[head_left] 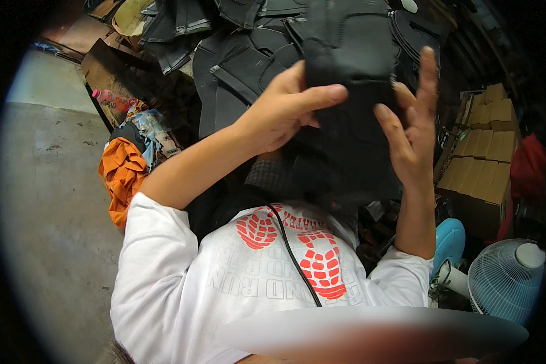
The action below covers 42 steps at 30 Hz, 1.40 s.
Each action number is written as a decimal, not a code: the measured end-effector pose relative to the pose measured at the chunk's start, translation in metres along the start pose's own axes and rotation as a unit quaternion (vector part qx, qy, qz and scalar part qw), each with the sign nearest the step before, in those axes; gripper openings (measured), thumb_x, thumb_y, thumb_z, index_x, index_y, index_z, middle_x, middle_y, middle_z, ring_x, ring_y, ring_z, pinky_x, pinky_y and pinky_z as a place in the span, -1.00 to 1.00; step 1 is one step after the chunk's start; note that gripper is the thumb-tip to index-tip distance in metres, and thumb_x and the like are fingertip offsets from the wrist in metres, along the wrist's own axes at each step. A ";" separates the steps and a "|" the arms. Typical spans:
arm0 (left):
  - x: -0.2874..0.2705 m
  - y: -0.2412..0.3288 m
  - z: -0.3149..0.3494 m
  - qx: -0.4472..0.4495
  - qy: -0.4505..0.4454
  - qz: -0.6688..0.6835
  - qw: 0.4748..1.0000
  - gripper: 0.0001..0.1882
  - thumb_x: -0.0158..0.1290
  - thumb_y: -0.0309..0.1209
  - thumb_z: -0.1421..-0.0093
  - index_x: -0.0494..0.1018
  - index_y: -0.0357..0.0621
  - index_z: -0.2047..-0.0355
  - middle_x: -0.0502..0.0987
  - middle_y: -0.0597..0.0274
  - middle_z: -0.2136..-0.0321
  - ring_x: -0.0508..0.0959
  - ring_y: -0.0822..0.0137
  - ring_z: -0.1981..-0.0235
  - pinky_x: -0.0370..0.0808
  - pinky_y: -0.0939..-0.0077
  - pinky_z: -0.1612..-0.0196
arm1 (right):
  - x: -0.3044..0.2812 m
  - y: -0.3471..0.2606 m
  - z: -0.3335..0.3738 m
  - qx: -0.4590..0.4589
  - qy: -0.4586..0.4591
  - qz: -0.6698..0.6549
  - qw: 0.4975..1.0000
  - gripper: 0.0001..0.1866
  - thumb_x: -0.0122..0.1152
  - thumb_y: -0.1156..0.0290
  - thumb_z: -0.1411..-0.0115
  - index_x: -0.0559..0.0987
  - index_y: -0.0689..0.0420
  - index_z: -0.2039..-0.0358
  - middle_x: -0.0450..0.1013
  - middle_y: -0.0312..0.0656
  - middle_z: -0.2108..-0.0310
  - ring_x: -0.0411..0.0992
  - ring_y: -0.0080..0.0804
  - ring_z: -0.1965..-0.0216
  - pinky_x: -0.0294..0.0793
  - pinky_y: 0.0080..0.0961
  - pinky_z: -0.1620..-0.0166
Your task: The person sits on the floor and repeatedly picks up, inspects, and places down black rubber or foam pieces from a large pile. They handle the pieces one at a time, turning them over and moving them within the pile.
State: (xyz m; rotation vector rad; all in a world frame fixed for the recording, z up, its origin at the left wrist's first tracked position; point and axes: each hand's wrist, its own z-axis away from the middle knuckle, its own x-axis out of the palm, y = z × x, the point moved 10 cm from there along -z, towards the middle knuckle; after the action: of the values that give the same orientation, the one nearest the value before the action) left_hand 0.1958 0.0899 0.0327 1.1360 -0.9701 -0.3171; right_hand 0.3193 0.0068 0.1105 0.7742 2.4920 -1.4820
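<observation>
A black stitched leather piece [352,42], which looks like a shoe or boot upper, is raised in front of me. My left hand [291,103] is closed on its left edge, with the thumb lying across the front and the other fingers mostly behind. At its right edge my right hand [415,127] has the fingers apart, index finger pointing up; whether a fingertip touches the leather cannot be made out. More dark material hangs below the piece, over my lap. Behind it lie several similar black leather pieces [239,73] in loose, overlapping heaps.
Tan cardboard boxes [482,145] are stacked at the right. A blue-white fan [506,279] stands at the lower right, by a turquoise round object [449,239]. Orange cloth [122,176] and a pink-capped bottle [109,99] are at the left, beside the concrete floor [54,200].
</observation>
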 end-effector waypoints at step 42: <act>-0.110 -0.006 0.081 0.168 0.150 0.169 0.959 -0.56 0.10 -0.37 -0.23 0.26 -0.21 -0.07 0.52 0.11 0.09 0.58 0.27 0.12 0.56 0.34 0.07 | -0.025 0.093 -0.038 0.126 0.026 0.177 0.976 0.12 0.49 0.22 0.22 0.06 -0.15 -0.36 0.29 0.25 -0.09 0.29 0.04 -0.15 0.30 -0.16 -0.15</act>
State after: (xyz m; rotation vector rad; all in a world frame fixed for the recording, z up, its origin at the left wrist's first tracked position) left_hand 0.0708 0.1096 -0.0192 1.2545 -0.9465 0.3020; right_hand 0.3916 0.0656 0.0661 1.2399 2.0735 -1.6718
